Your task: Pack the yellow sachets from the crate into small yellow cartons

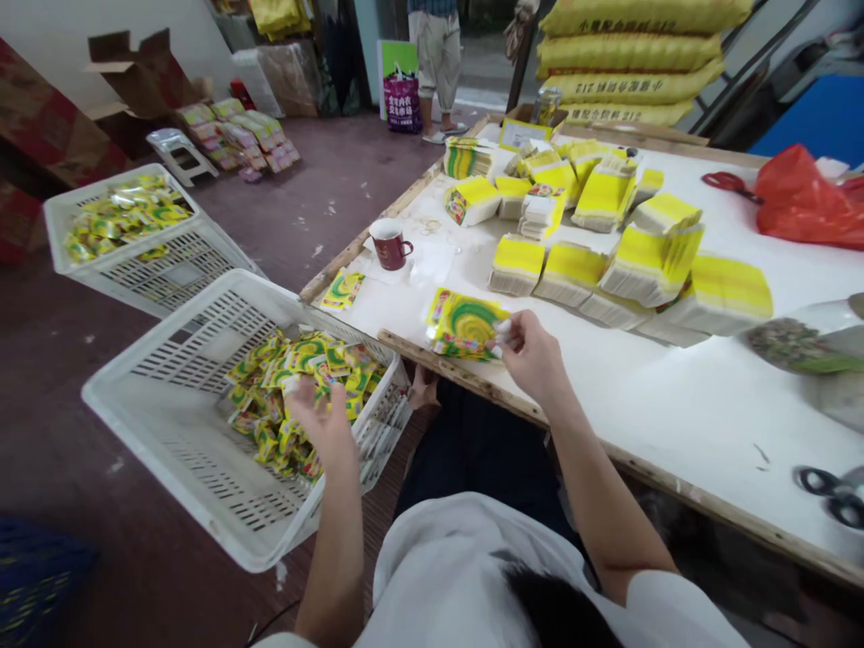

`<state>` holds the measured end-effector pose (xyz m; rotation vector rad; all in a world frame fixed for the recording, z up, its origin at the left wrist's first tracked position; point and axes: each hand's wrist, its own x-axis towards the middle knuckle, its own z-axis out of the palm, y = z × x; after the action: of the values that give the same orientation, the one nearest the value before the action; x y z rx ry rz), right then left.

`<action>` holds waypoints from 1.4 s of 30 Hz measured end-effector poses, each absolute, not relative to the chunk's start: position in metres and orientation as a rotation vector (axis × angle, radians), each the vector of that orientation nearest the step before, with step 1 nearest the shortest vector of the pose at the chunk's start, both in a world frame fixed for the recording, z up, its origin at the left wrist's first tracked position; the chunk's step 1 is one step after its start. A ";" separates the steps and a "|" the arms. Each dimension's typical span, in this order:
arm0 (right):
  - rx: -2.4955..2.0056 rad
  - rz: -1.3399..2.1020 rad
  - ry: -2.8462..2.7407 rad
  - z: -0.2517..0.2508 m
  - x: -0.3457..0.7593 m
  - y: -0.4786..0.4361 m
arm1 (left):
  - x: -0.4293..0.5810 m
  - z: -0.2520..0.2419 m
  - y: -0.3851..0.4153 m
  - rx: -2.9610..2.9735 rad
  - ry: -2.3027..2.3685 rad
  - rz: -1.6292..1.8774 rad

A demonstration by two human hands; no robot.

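My right hand (535, 358) pinches the right end of a yellow and green printed plastic bag (465, 326) at the table's front edge. White covers show on the fingertips. My left hand (325, 416) reaches over a white plastic crate (162, 450), its fingers apart and slightly blurred. Beneath that hand, many small yellow-green sachets (270, 441) lie heaped in the crate. Another flat yellow-green bag (343, 290) rests at the table's left edge, near a dark red mug (390, 245).
Stacks of yellow-topped bags (573, 270) stand across the white table (681, 405). Scissors (833, 495) lie at the right, and a red plastic bag (810, 198) sits behind. A second sachet-filled crate (195, 252) stands on the floor at left. A person (436, 63) stands beyond the table.
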<state>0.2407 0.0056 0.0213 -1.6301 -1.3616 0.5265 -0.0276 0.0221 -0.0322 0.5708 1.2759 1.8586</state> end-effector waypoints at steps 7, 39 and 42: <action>-1.372 0.911 -1.698 0.013 0.171 -0.033 | 0.044 -0.016 -0.015 0.662 0.770 1.389; -1.189 1.280 -1.185 -0.018 0.153 -0.047 | 0.049 -0.025 -0.013 0.495 0.804 1.479; -1.191 1.166 -1.189 -0.019 0.171 -0.039 | 0.045 -0.038 -0.016 0.634 0.903 1.419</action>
<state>0.1706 -0.0390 -0.0191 -1.1907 -1.1892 1.1664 0.0450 -0.0160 -0.0380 0.6336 0.9034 1.4186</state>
